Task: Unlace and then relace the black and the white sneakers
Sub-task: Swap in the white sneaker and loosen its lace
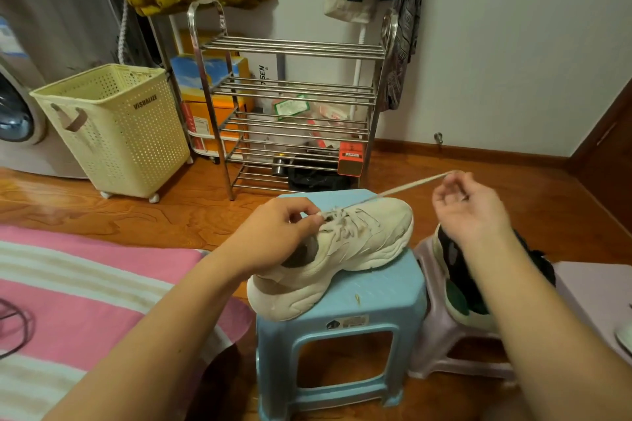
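Lace (407,187) is being pulled taut from the white sneaker (345,246).
It is being pinched by the right hand (468,207); the eyelets are being pinched by the left hand (277,232).

Right hand (468,205) pulls a lace (407,187) taut from the white sneaker (355,249); left hand (277,232) pinches its eyelets.

Glossy plastic stool (383,287), shiny metal rack (290,48), polished wooden floor (171,212).

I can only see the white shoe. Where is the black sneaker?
In the head view, the black sneaker sits low on the right, on a pale pink stool beside the blue stool holding the white sneaker, partly hidden behind the right forearm.
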`<state>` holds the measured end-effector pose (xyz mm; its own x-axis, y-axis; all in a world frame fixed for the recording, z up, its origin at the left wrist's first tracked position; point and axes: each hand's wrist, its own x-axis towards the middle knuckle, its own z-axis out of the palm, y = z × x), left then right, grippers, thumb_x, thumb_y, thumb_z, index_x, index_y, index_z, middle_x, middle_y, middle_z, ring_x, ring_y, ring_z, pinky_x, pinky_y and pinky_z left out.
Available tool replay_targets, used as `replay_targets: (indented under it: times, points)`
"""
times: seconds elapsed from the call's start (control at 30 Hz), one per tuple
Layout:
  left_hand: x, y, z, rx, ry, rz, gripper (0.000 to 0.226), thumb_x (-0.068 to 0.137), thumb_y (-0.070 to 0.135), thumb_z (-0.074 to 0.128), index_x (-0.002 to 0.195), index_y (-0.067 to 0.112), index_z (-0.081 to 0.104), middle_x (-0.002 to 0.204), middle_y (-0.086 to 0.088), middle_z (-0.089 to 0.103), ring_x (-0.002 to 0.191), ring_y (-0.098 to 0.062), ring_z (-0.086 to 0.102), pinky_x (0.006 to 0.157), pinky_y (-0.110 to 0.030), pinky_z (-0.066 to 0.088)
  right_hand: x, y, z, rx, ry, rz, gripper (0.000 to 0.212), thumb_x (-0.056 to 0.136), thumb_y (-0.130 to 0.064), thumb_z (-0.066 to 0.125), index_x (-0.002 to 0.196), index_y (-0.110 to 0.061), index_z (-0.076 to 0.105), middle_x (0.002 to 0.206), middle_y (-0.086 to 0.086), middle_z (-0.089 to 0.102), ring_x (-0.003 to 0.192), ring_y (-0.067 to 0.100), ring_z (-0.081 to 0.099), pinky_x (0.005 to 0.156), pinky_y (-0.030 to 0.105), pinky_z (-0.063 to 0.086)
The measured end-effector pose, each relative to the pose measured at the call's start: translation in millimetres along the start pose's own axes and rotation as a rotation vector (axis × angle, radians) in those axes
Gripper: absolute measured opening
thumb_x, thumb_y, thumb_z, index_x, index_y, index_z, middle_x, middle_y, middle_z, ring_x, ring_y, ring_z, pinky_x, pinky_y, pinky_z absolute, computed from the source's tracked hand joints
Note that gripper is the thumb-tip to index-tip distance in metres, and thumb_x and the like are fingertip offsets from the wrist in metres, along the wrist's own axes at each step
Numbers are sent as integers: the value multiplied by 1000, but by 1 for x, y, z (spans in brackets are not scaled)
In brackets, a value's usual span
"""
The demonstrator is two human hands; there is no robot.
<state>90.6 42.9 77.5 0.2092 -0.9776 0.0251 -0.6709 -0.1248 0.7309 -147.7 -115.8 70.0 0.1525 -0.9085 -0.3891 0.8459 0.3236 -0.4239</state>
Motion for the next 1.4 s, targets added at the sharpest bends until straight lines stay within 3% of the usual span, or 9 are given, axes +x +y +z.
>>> replay_targets:
  times: [0.17, 0.33, 0.5, 0.63, 0.83, 0.93, 1.07, 1.27, 1.4]
  points:
    - [4, 8, 5, -276, 11, -111, 18, 98, 22, 61, 86, 11, 69, 85, -3, 72, 77, -19, 65, 72, -33, 52, -16, 46, 0, -825, -283, 37, 53, 99, -23, 61, 149, -18, 42, 141, 3, 55, 118, 22, 62, 100, 38, 52]
    - [3, 5, 3, -377, 40, -192, 18, 98, 20, 59, 88, 9, 69, 69, -1, 62, 60, -9, 53, 59, -24, 44, -49, 94, 6, -1791, -715, -456, 14, 89, -35, 73, 99, -25, 70, 112, -5, 59, 103, 11, 56, 92, 31, 46]
    - [6, -2, 2, -513, 118, -322, 14, 98, 15, 58, 90, 9, 68, 68, -4, 54, 59, -14, 49, 54, -28, 43, -49, 80, 4, -1394, -725, -76, 14, 90, -15, 72, 76, -14, 69, 114, -5, 68, 109, 8, 61, 89, 19, 45]
    - [9, -10, 1, -896, 135, -489, 10, 95, 9, 56, 96, 1, 62, 93, -12, 54, 74, -21, 53, 55, -29, 46, -38, 68, 4, -1005, -698, 144, 26, 76, -10, 79, 93, 0, 62, 117, 12, 68, 106, 24, 63, 99, 40, 48]
    - [10, -7, -4, -1489, 18, -535, 11, 89, 14, 59, 81, 6, 59, 88, -11, 58, 70, -19, 57, 55, -27, 49, -24, 67, 12, -429, -471, 165, 23, 81, 11, 50, 74, -11, 48, 74, 9, 55, 72, 20, 59, 80, 34, 50]
    - [8, -5, 1, -1286, 0, -453, 9, 87, 16, 59, 82, 9, 61, 90, -8, 61, 73, -17, 57, 61, -30, 47, -26, 67, 13, -611, -513, 136, 25, 89, 9, 49, 80, -12, 57, 69, 5, 51, 66, 16, 53, 67, 31, 51]
    - [8, -3, -9, -722, 108, -266, 17, 96, 20, 57, 81, 13, 62, 79, -3, 60, 73, -16, 54, 65, -31, 44, -35, 61, 19, -896, -636, 119, 27, 93, 9, 49, 109, -4, 67, 77, 4, 64, 74, 14, 60, 80, 31, 55]
    - [11, -33, -33, -1405, 360, -413, 32, 106, 31, 47, 76, 18, 48, 71, -2, 51, 53, -12, 45, 48, -24, 41, -4, 38, 13, -455, -259, 65, 43, 91, 12, 42, 125, -8, 58, 62, -3, 45, 51, 8, 32, 74, 27, 46]
    - [9, -62, -37, -1116, 336, -663, 34, 104, 26, 54, 134, 12, 51, 127, -17, 50, 105, -33, 66, 81, -38, 59, 11, 29, -6, -712, 37, 86, 12, 95, 2, 48, 101, -1, 58, 79, 8, 56, 57, 11, 57, 63, 30, 56]
